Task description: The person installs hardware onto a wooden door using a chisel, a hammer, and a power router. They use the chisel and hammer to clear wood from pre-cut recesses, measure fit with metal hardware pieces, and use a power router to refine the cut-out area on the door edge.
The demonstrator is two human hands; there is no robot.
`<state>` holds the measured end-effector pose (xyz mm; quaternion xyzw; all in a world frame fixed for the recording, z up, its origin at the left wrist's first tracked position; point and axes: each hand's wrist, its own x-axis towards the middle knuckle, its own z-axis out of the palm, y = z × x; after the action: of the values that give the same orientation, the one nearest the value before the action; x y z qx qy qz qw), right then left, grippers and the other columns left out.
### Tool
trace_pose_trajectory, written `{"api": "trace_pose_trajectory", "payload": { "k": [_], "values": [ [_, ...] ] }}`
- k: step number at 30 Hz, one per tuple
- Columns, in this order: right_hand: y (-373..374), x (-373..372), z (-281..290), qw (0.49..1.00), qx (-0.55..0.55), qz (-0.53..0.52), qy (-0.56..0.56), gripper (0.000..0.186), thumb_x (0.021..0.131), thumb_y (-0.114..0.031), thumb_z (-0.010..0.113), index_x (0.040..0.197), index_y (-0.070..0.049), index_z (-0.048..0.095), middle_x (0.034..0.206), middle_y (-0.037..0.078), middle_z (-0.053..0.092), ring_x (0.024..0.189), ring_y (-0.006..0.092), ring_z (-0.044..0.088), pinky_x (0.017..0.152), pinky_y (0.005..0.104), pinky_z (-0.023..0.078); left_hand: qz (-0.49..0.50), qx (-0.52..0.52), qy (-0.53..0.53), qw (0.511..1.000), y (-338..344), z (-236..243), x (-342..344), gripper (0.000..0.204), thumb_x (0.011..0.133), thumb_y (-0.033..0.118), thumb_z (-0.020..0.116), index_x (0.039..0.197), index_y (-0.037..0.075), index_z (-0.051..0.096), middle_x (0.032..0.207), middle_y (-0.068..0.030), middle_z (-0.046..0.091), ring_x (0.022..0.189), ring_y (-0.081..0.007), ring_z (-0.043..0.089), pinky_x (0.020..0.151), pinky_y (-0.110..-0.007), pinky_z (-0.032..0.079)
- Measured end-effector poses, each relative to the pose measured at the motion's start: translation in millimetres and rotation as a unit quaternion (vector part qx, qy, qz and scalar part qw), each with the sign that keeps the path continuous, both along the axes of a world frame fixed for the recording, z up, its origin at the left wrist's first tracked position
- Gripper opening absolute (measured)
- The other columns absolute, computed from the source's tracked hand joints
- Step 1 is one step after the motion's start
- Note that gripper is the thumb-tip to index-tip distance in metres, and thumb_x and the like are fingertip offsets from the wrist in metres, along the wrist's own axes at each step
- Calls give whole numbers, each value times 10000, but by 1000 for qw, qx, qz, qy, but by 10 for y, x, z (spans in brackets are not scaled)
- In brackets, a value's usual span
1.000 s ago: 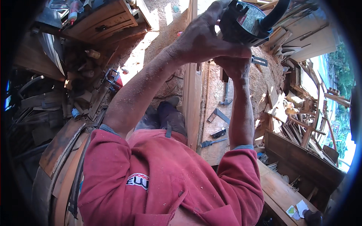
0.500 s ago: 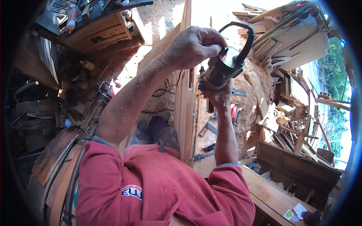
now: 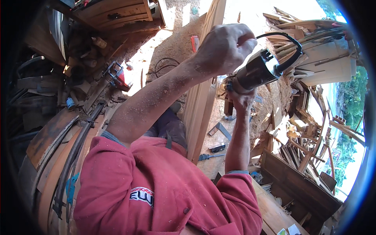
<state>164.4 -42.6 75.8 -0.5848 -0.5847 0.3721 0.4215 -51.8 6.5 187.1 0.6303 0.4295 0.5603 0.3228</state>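
A: What fills most of the frame?

B: The person's own body. A red shirt (image 3: pixel 156 188) takes up the lower middle, and two sawdust-flecked forearms rise from it toward the upper centre.

A: And behind them?

B: A long pale wooden plank (image 3: pixel 205 82) runs from the top centre down to the middle of the frame, standing on edge. To the right lies a heap of scrap wood (image 3: pixel 309 129), with boards stacked at the upper right. A wooden cabinet (image 3: pixel 117 13) sits at the upper left, above sawdust-covered ground.

A: Where is the tool?

B: A power tool (image 3: pixel 256 72) with a dark, roughly cylindrical body is in the upper centre-right, tilted, its lower end right beside the plank. Whether it touches the wood I cannot tell. A black cord (image 3: pixel 291 39) loops off its upper end.

A: What are the hands doing?

B: The left hand (image 3: pixel 225 47) is curled into a tight fist just above the tool, at the upper centre, fingers closed round something at the tool's top; what exactly it grips is hidden. The right hand (image 3: pixel 243 98) sits under the tool's lower end, fingers wrapped up against the body, mostly covered by it.

A: Anything smaller?

B: A red clamp-like tool (image 3: pixel 117 76) lies on the ground at the left centre. Lower down, near the middle, a metal square (image 3: pixel 219 129) and a blue-handled tool (image 3: pixel 207 156) rest on a board.
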Motion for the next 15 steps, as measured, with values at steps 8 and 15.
{"api": "trace_pose_trajectory", "payload": {
  "k": [8,15],
  "values": [
    [17,-215,-292,999,-1,-28,25,748,617,-114,905,1241,-32,500,1112,102,648,971,190,677,869,332,579,26,-391,-14,920,-1090,-1682,50,445,1000,443,615,998,-2,636,776,-75,653,718,-143,647,696,-331,527],
    [1,-127,-491,999,40,-16,-31,694,594,-159,928,1194,-3,618,1107,118,687,974,215,695,893,346,577,30,-321,-88,943,-1246,-2018,582,500,974,464,629,987,-35,618,901,-191,629,834,-303,644,755,-415,507]
  ]
}}
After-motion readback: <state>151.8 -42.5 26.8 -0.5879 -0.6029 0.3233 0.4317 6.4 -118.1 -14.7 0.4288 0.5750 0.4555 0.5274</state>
